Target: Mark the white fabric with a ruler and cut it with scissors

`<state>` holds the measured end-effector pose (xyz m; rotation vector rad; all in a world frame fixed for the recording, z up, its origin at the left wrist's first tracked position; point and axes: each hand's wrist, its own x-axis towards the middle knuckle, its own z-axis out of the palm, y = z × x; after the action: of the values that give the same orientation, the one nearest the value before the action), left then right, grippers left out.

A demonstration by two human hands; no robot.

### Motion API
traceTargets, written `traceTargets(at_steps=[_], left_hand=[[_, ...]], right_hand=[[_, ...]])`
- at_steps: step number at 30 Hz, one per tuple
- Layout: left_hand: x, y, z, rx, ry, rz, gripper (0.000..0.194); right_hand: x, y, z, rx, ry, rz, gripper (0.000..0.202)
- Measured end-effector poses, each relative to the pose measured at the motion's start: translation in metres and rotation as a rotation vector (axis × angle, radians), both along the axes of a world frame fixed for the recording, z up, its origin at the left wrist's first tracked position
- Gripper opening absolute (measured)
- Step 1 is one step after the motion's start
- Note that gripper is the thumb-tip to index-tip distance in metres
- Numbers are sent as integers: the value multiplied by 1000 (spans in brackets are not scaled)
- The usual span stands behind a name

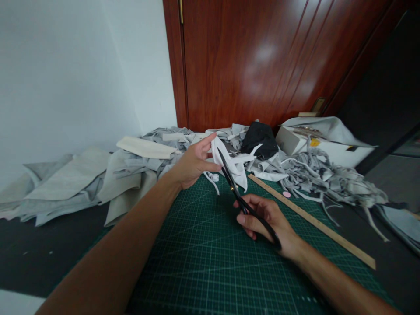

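Note:
My left hand point(198, 160) pinches the edge of a white cloth piece point(236, 171), which hangs over the far part of the green cutting mat point(197, 245). Black scissors point(235, 190) are in my right hand point(262, 218), with its fingers in and around the handles. Their blades point up and away, lying against the cloth close to my left fingertips. Whether the blades are parted is hard to tell.
Grey and cream fabric pieces point(75, 179) are heaped at the left and back. A wooden ruler point(315, 221) lies diagonally on the right. Behind it are tangled grey strips point(311, 175), a black cloth point(260, 140) and a white box point(334, 151). A pink disc point(286, 194) lies beside the ruler.

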<state>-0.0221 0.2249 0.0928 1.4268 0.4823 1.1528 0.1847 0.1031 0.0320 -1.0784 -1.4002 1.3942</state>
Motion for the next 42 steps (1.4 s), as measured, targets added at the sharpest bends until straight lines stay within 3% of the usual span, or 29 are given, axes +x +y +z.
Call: traceTargets(at_steps=[6, 14, 42], left_hand=[[-2, 0, 0, -20, 8, -25, 110], [-2, 0, 2, -10, 88, 35, 120], [-3, 1, 1, 25, 127, 38, 121]], right_hand=[[0, 1, -1, 5, -3, -17, 51], [-1, 1, -2, 5, -42, -38, 58], [-1, 3, -5, -20, -6, -43, 53]])
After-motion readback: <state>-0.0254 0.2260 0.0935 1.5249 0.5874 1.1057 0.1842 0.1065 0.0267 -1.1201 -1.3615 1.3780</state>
